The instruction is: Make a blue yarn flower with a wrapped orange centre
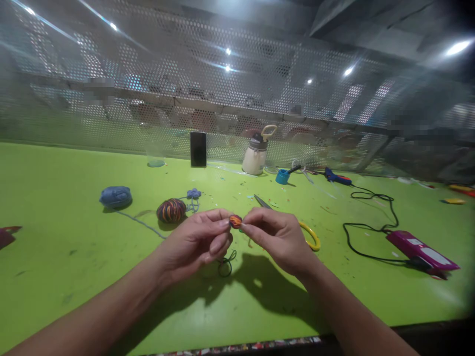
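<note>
Between my hands is a small oval piece of variegated yarn (235, 221), orange and dark purple. My left hand (200, 235) pinches its left end with thumb and forefinger, while my right hand (278, 237) grips the right end the same way. Below them on the green table lies a loop of dark yarn (224, 267). A variegated ball of yarn (170, 211) rests left of my left hand, near a blue crocheted flower (193, 193). Farther left is a blue ball of yarn (116, 197) with a trailing strand. Scissors (314, 240) with yellow handles lie partly hidden behind my right hand.
A dark phone (198, 149) stands upright near the perforated screen (237, 113), beside a pale bottle (254, 159). Toward the right are a blue container (282, 176), a blue glue gun (338, 178) and a magenta power strip (421, 251) with a black cord.
</note>
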`<state>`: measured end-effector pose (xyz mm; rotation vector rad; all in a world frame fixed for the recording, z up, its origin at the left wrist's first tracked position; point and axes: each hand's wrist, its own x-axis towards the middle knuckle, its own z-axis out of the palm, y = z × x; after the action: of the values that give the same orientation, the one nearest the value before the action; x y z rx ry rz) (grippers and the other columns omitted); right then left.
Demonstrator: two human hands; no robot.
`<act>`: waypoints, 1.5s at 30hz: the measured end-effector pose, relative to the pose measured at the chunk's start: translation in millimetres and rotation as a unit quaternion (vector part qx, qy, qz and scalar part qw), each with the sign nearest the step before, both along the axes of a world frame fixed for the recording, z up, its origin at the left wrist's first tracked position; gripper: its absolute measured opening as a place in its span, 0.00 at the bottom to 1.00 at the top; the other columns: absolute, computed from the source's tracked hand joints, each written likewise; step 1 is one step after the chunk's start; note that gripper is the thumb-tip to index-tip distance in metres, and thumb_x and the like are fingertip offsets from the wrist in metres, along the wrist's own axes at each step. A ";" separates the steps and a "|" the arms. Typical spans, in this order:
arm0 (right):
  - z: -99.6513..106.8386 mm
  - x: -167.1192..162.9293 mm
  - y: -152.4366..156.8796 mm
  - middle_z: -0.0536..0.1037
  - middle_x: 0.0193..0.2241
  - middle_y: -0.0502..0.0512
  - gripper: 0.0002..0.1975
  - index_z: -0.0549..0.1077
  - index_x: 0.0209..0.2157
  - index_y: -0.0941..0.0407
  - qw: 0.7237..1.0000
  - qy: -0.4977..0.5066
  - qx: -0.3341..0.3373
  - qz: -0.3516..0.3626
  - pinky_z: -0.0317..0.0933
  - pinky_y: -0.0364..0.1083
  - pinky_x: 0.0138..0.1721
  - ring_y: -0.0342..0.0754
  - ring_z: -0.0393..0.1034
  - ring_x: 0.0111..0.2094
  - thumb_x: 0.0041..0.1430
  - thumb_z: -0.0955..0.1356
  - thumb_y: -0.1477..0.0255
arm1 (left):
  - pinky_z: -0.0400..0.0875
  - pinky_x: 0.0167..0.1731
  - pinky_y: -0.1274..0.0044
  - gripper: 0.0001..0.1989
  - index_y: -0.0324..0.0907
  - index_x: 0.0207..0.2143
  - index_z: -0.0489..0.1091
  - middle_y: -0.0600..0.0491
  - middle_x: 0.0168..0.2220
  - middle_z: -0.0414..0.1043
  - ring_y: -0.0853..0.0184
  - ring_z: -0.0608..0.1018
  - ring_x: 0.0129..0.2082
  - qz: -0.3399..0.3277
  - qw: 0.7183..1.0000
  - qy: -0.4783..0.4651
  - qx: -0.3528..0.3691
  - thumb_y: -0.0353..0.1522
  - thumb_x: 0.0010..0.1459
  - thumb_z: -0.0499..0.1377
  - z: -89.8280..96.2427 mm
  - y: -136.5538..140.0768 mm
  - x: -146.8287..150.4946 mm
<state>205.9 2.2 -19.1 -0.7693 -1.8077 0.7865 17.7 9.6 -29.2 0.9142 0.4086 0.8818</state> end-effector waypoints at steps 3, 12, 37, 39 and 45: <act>1.0 1.0 -0.8 0.70 0.19 0.48 0.06 0.77 0.29 0.58 0.999 -0.017 0.005 -0.027 0.51 0.41 0.21 0.39 0.57 0.20 0.58 0.70 0.72 | 0.46 0.13 0.85 0.05 0.36 0.35 0.73 0.63 0.10 0.55 0.79 0.51 0.10 0.007 0.999 0.030 0.012 0.30 0.60 0.60 1.5 1.4 -0.4; 1.5 2.7 0.1 0.66 0.17 0.46 0.07 0.78 0.28 0.58 0.996 0.021 -0.063 -0.064 0.46 0.41 0.20 0.39 0.52 0.19 0.56 0.72 0.68 | 0.42 0.15 0.82 0.10 0.39 0.32 0.73 0.65 0.09 0.50 0.78 0.48 0.11 0.025 0.986 0.139 0.085 0.37 0.62 0.59 4.0 -1.0 1.0; -8.4 -5.3 7.6 0.61 0.13 0.42 0.11 0.78 0.30 0.58 0.943 0.180 -0.279 -0.001 0.40 0.40 0.17 0.36 0.46 0.16 0.49 0.76 0.65 | 0.61 0.17 0.80 0.08 0.36 0.32 0.74 0.50 0.19 0.73 0.69 0.73 0.17 0.105 0.982 0.115 0.104 0.30 0.48 0.59 3.8 -2.7 0.4; -9.1 -4.4 9.3 0.60 0.13 0.42 0.11 0.78 0.29 0.58 0.944 0.186 -0.274 -0.004 0.40 0.40 0.17 0.36 0.45 0.16 0.48 0.76 0.65 | 0.60 0.16 0.80 0.12 0.34 0.32 0.74 0.48 0.19 0.74 0.68 0.73 0.16 0.106 0.987 0.094 0.081 0.31 0.45 0.57 4.3 1.3 -2.4; -10.5 -0.5 17.2 0.60 0.13 0.41 0.12 0.78 0.30 0.58 0.953 0.182 -0.243 -0.017 0.40 0.40 0.17 0.36 0.46 0.15 0.48 0.76 0.64 | 0.58 0.14 0.79 0.18 0.32 0.30 0.75 0.39 0.23 0.76 0.62 0.78 0.20 0.169 0.962 0.206 0.057 0.34 0.53 0.49 3.1 18.5 -7.1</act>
<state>205.4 19.4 -29.6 -0.8935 -1.2791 1.2855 10.6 28.1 -26.1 1.1592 0.9009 1.0326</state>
